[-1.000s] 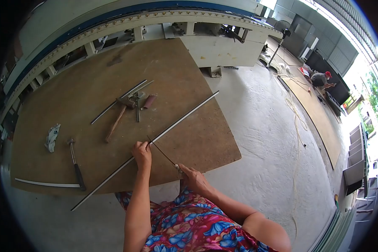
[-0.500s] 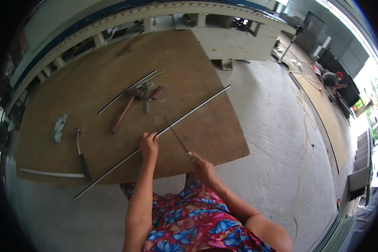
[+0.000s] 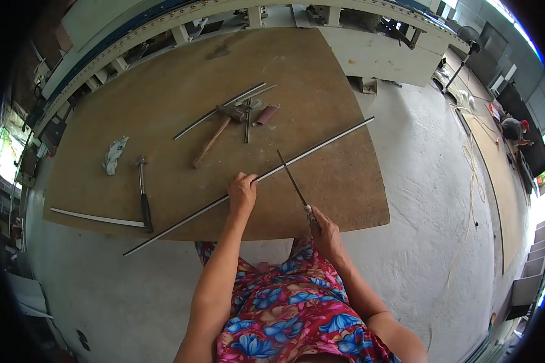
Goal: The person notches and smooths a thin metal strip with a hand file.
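Notably long, thin dark-and-pale strip (image 3: 272, 171)

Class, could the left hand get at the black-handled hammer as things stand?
Probably yes: nothing stands between the left hand and the black-handled hammer, though its fingers would first have to leave the long strip.

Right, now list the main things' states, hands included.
Left hand: closed on the long strip
Right hand: gripping the file-like tool
Long strip: slanting across the board, lower end overhanging
File-like tool: blade crossing the strip
Wooden-handled hammer: lying, unheld
Black-handled hammer: lying, unheld
White strip: lying flat
Pale scrap: crumpled
Reddish tube: on its side
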Motion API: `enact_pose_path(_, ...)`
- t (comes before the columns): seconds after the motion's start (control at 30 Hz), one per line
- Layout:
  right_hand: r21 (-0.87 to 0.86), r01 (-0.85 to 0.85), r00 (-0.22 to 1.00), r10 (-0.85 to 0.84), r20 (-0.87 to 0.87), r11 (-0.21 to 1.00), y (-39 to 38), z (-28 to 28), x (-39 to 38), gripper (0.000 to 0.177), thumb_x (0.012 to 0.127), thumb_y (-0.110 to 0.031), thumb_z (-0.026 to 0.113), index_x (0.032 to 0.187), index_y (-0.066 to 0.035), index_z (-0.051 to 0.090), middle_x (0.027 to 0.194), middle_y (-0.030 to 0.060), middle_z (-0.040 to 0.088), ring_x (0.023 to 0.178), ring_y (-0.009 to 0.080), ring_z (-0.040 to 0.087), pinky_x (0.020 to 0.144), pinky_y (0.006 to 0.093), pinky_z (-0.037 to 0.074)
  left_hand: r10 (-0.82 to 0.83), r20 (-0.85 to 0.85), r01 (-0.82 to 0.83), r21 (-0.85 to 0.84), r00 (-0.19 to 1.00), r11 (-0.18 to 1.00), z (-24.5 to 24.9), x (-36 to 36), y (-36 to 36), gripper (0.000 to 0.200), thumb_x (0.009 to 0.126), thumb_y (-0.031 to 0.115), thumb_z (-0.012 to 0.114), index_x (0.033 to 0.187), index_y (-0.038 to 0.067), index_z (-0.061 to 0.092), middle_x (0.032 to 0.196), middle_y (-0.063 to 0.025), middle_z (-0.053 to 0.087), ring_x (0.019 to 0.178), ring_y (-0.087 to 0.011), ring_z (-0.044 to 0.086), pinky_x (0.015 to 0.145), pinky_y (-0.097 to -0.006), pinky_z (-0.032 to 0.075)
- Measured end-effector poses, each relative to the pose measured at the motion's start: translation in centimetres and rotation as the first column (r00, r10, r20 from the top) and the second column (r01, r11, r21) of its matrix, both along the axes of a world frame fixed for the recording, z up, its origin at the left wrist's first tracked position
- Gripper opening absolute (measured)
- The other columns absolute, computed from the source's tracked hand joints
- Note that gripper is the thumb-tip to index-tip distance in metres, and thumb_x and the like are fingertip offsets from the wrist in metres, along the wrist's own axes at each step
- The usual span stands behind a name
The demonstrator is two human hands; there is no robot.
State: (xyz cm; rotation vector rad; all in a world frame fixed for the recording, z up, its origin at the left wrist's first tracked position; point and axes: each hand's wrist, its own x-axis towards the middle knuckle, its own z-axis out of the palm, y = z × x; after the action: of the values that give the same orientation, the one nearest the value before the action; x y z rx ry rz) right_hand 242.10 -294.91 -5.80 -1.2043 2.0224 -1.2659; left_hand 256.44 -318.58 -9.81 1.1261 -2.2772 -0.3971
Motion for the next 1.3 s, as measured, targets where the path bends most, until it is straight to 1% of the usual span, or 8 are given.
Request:
enact_pose_path(0.23, 0.075, -0.014, 1.000, 0.013, 0.007, 0.997, 0.1, -0.5, -0.6, 0.047, 0.084, 0.000, 0.052, 0.131, -0.001, 0.052, 0.115, 0.0280, 0.061, 0.109, 0.0408, 0.059, 0.090, 0.0400, 0.048, 0.027, 0.059, -0.025, -0.039, 0.998, 0.999, 1.0, 3.1, 0.4, 0.016, 0.080, 0.011, 0.070, 0.096, 0.011, 0.070, 0.092, -0.0068, 0.060, 0.096, -0.0297, 0.057, 0.082, -0.0444, 0.044)
enact_pose_path(0.33, 0.009, -0.030, 0.997, 0.031, -0.077, 1.000, 0.3, -1.5, -0.4, 0.048, 0.084, -0.001, 0.056, 0.132, -0.006, 0.053, 0.106, 0.0278, 0.062, 0.101, 0.0444, 0.060, 0.085, 0.0442, 0.049, 0.045, 0.068, -0.042, -0.043, 0.997, 0.998, 1.1, 4.7, 0.4, 0.015, 0.080, 0.010, 0.070, 0.095, 0.011, 0.070, 0.092, -0.0074, 0.060, 0.095, -0.0298, 0.057, 0.082, -0.0446, 0.044)
enact_pose_path(0.63, 0.091, -0.065, 0.997, 0.060, 0.055, 0.994, 0.2, 0.0, 0.6, 0.046, 0.085, 0.003, 0.052, 0.130, -0.005, 0.055, 0.106, 0.0254, 0.065, 0.097, 0.0347, 0.066, 0.083, 0.0388, 0.051, 0.170, 0.018, -0.169, -0.054, 0.985, 0.984, 1.0, 9.1, 0.3, 0.013, 0.077, 0.007, 0.067, 0.088, 0.011, 0.073, 0.087, -0.0104, 0.063, 0.088, -0.0320, 0.061, 0.079, -0.0449, 0.047)
enact_pose_path(0.77, 0.068, -0.108, 0.990, 0.113, -0.079, 0.992, 0.5, -0.4, 0.9, 0.044, 0.086, 0.004, 0.050, 0.130, -0.001, 0.054, 0.110, 0.0269, 0.064, 0.104, 0.0348, 0.065, 0.085, 0.0377, 0.051, 0.187, 0.018, -0.185, -0.096, 0.982, 0.978, 1.2, 7.3, 1.5, 0.021, 0.077, 0.008, 0.068, 0.097, 0.011, 0.070, 0.095, -0.0070, 0.062, 0.100, -0.0284, 0.056, 0.088, -0.0465, 0.041)
enact_pose_path(0.97, 0.082, -0.121, 0.989, 0.127, -0.071, 0.989, 0.4, -0.1, 1.0, 0.043, 0.086, 0.003, 0.051, 0.129, 0.005, 0.052, 0.116, 0.0276, 0.062, 0.108, 0.0361, 0.063, 0.090, 0.0395, 0.049, 0.066, -0.049, -0.073, -0.151, 0.997, 0.986, 2.1, 1.3, 2.6, 0.032, 0.077, 0.011, 0.071, 0.109, 0.011, 0.065, 0.105, -0.0075, 0.060, 0.102, -0.0289, 0.055, 0.087, -0.0445, 0.043)
enact_pose_path(1.1, 0.102, -0.078, 0.996, 0.083, -0.043, 0.992, 0.6, -2.8, 0.4, 0.041, 0.087, -0.004, 0.055, 0.127, 0.004, 0.055, 0.115, 0.0268, 0.063, 0.110, 0.0337, 0.063, 0.090, 0.0383, 0.049, 0.025, -0.057, -0.030, -0.079, 0.998, 0.996, 1.3, -1.9, 2.3, 0.030, 0.077, 0.011, 0.071, 0.107, 0.010, 0.067, 0.103, -0.0094, 0.060, 0.101, -0.0293, 0.056, 0.087, -0.0436, 0.043)
enact_pose_path(1.17, -0.033, -0.099, 0.989, 0.095, -0.111, 0.995, 0.5, -2.3, 0.7, 0.041, 0.087, -0.004, 0.056, 0.127, 0.003, 0.055, 0.112, 0.0277, 0.063, 0.106, 0.0344, 0.064, 0.087, 0.0379, 0.050, 0.026, -0.067, -0.029, -0.048, 0.997, 0.998, 0.6, -2.7, 2.1, 0.027, 0.077, 0.010, 0.071, 0.104, 0.009, 0.068, 0.100, -0.0100, 0.060, 0.100, -0.0297, 0.057, 0.087, -0.0437, 0.043)
enact_pose_path(1.3, 0.091, -0.127, 0.992, 0.124, 0.033, 0.988, 0.8, -0.1, 0.8, 0.045, 0.087, 0.000, 0.050, 0.131, -0.001, 0.052, 0.107, 0.0263, 0.064, 0.098, 0.0341, 0.066, 0.083, 0.0376, 0.050, 0.056, -0.080, -0.058, -0.015, 0.995, 0.998, 1.0, -3.2, 2.3, 0.024, 0.077, 0.009, 0.071, 0.101, 0.009, 0.069, 0.098, -0.0095, 0.060, 0.099, -0.0300, 0.057, 0.086, -0.0449, 0.043)
